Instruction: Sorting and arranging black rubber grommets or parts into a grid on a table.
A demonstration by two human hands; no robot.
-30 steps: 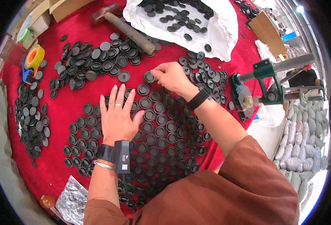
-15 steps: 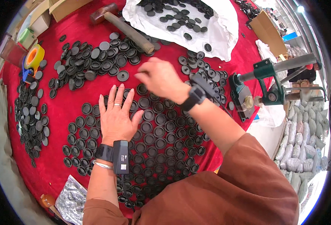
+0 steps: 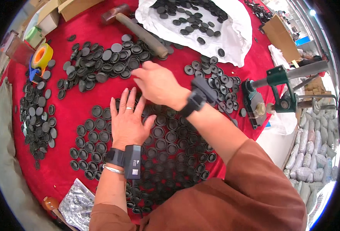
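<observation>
My left hand (image 3: 129, 125) lies flat, fingers spread, over rows of round black plastic caps (image 3: 160, 133) set out hollow side up on a red cloth. Just beyond it, my right hand (image 3: 154, 84) is closed, its fingers curled downward at the edge of a loose heap of similar caps (image 3: 116, 57). Whatever is between those fingertips is hidden. The arranged caps spread from the left hand toward my body, partly in the shadow of my arms.
A mallet (image 3: 143, 34) rests across the heap. Behind it, a white sack (image 3: 231, 42) carries more caps. A green hand press (image 3: 279, 82) stands at the right, near a group of caps with centre studs (image 3: 220, 82). Yellow tape (image 3: 42, 56) and another cap pile (image 3: 37, 115) lie left.
My right hand has moved left and down toward the heap, over the spot where a single cap lay. My left hand stays flat on the caps. The whole view has shifted slightly.
</observation>
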